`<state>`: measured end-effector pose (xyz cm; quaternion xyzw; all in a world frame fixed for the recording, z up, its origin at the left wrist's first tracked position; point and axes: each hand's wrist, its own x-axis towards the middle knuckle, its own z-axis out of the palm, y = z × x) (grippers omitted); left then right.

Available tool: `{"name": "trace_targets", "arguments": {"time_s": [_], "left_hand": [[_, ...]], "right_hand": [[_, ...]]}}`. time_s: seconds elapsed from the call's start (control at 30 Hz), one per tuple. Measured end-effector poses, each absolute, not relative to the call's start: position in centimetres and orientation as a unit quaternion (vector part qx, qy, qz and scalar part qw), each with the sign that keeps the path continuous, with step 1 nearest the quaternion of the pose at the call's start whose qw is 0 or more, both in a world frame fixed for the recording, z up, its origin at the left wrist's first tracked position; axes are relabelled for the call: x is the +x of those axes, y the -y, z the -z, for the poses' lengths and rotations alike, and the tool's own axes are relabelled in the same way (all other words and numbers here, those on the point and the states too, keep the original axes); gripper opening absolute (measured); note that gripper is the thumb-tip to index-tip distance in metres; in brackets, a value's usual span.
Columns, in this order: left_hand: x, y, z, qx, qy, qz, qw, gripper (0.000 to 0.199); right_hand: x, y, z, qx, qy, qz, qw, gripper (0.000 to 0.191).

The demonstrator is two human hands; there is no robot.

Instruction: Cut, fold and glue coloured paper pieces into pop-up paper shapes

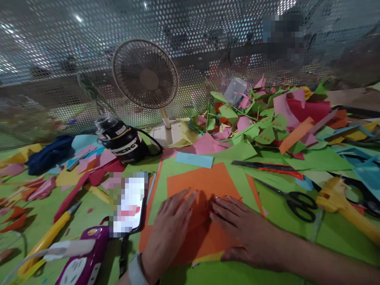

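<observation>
An orange sheet of paper point(204, 174) lies in front of me on top of green and other orange sheets. My left hand point(173, 221) rests on its left part, fingers stretched out and pointing forward. Across from it, my right hand point(242, 225) lies flat on the right part of the paper, fingers spread toward the middle. Neither hand grips anything. Just beyond the orange paper is a light blue paper strip point(194, 159). Black-handled scissors point(297, 200) lie right of my right hand, and a phone point(130, 206) with a lit screen is left of my left hand.
A fan point(147, 75) and a black bottle point(121, 138) stand at the back, before a perforated metal screen. Paper scraps point(252, 126) pile up at the back right. A yellow glue gun point(335, 202) lies right; a yellow cutter point(49, 241) and purple device point(86, 257) lie left.
</observation>
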<state>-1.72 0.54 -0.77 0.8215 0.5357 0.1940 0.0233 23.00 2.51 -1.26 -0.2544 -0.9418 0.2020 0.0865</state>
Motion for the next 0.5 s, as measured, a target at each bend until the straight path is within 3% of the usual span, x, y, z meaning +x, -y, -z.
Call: {"name": "trace_targets", "arguments": {"time_s": [0.13, 0.5], "left_hand": [[-1.8, -1.0, 1.2, 0.917, -0.374, -0.123, 0.069, 0.05], [-0.8, -0.7, 1.3, 0.932, -0.359, -0.055, 0.022, 0.055]], "right_hand": [[23.1, -2.6, 1.3, -0.254, 0.942, -0.206, 0.069, 0.076], [23.1, -2.7, -0.5, -0.309, 0.927, -0.212, -0.022, 0.087]]}}
